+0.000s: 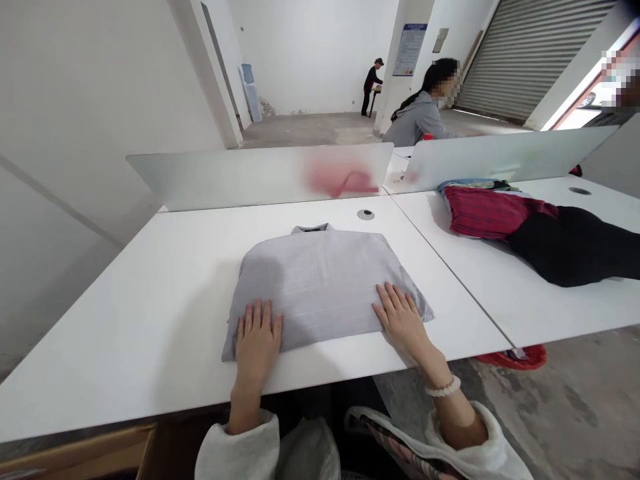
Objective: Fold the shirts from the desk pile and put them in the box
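Observation:
A light grey collared shirt [325, 280] lies folded on the white table [130, 313], its collar at the far side. My left hand [259, 340] rests flat on the shirt's near left corner, fingers stretched out. On the near right part of the shirt lies my right hand [400, 317], palm down with its fingers slightly spread. Neither hand grips the cloth. A white band circles my right wrist.
Frosted dividers [240, 177] stand along the table's far edge. To the right lie a dark red plaid garment [485, 213] and a black garment [575, 243]. A cardboard box [100, 453] sits below at left, a red-lined bin [525, 359] at right. Beyond the divider is a person in grey [423, 120].

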Tool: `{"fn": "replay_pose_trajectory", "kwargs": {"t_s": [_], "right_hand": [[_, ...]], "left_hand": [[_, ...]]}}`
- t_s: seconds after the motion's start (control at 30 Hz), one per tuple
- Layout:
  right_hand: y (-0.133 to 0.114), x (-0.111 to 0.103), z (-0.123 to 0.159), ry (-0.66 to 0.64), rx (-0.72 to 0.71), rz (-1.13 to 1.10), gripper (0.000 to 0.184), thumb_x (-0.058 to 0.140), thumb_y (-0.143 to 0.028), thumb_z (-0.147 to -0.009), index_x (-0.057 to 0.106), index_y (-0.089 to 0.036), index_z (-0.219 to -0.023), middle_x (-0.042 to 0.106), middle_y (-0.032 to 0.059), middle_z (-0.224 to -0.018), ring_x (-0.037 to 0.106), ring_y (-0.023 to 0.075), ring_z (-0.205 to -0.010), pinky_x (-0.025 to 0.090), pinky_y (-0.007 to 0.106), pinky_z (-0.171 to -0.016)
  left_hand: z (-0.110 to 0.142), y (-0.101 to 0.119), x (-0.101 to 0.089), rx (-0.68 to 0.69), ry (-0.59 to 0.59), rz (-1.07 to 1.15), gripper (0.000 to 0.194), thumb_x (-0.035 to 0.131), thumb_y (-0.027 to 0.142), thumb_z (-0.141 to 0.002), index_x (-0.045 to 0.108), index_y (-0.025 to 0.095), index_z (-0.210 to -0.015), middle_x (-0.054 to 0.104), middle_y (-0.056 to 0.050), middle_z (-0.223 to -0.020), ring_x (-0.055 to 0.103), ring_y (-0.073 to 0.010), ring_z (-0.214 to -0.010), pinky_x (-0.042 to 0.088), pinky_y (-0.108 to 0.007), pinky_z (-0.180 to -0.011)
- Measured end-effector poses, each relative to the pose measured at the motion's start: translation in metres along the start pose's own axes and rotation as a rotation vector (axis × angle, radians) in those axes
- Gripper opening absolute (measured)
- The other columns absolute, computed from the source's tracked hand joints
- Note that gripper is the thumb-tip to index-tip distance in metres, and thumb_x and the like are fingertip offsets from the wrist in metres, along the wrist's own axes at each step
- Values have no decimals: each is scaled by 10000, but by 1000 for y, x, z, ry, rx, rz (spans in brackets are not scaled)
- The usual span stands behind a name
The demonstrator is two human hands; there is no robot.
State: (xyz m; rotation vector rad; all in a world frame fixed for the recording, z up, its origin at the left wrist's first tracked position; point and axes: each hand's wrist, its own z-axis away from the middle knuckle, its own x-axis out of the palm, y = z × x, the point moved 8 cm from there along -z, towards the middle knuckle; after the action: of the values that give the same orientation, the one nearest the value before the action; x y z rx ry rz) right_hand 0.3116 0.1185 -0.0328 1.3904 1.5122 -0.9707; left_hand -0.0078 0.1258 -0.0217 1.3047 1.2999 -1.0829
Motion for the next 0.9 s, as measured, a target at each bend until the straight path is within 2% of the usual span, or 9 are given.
{"fn": "replay_pose_trajectory", "kwargs": {"t_s": [0.27, 0.43, 0.53, 0.6, 0.7, 0.8, 0.9], "right_hand": [[4, -6, 20, 31, 3, -55, 555, 256, -459, -974, 446, -154, -1397, 437, 114, -1427, 402, 290, -1310, 329, 490, -1053], [2, -9, 16, 5, 15, -100, 531, 252, -416, -981, 438, -145, -1398, 443, 141, -1418, 381, 296, -1322, 314, 518, -1053], [5, -12, 14, 15, 6, -171, 521, 274, -428, -976, 465, -150, -1374, 467, 146, -1397, 400, 300, -1307, 318, 529, -1048], [12, -15, 16, 37, -18, -271, 500, 298, -432, -970, 507, -153, -1329, 525, 141, -1341, 449, 281, -1268, 358, 500, -1032], [39, -23, 26, 131, 17, -364, 472, 323, -427, -957, 580, -132, -1221, 596, 158, -1226, 535, 264, -1157, 433, 450, -967], [76, -26, 44, 190, 207, -222, 567, 308, -506, -931, 614, -75, -1136, 613, 225, -1104, 573, 321, -1029, 465, 481, -864], [99, -18, 57, 67, 395, -133, 604, 296, -581, -905, 622, -95, -1056, 631, 210, -942, 610, 318, -868, 480, 437, -718]], "left_hand": [[24, 0, -3, 70, 96, -5, 576, 254, 395, -950, 409, 67, -1398, 373, -166, -1456, 339, -317, -1357, 295, -508, -1097], [21, 1, -4, 33, 37, 31, 587, 272, 425, -949, 399, 79, -1406, 348, -160, -1472, 310, -316, -1372, 278, -508, -1107], [22, -3, -3, 56, 3, 51, 583, 253, 426, -955, 373, 99, -1422, 329, -135, -1489, 275, -300, -1390, 241, -509, -1123], [26, -14, -5, 62, 24, 34, 576, 213, 407, -960, 360, 108, -1430, 333, -124, -1490, 251, -295, -1401, 196, -545, -1127], [37, -44, -8, -29, 77, 9, 574, 181, 373, -958, 332, 104, -1442, 304, -133, -1504, 225, -324, -1405, 188, -613, -1097], [48, -76, -7, -164, 58, 10, 590, 183, 378, -955, 342, 74, -1434, 315, -167, -1494, 261, -377, -1379, 245, -643, -1053], [54, -88, -16, -255, 94, -34, 624, 202, 398, -949, 391, 5, -1394, 372, -225, -1451, 279, -423, -1356, 237, -649, -1051]]}}
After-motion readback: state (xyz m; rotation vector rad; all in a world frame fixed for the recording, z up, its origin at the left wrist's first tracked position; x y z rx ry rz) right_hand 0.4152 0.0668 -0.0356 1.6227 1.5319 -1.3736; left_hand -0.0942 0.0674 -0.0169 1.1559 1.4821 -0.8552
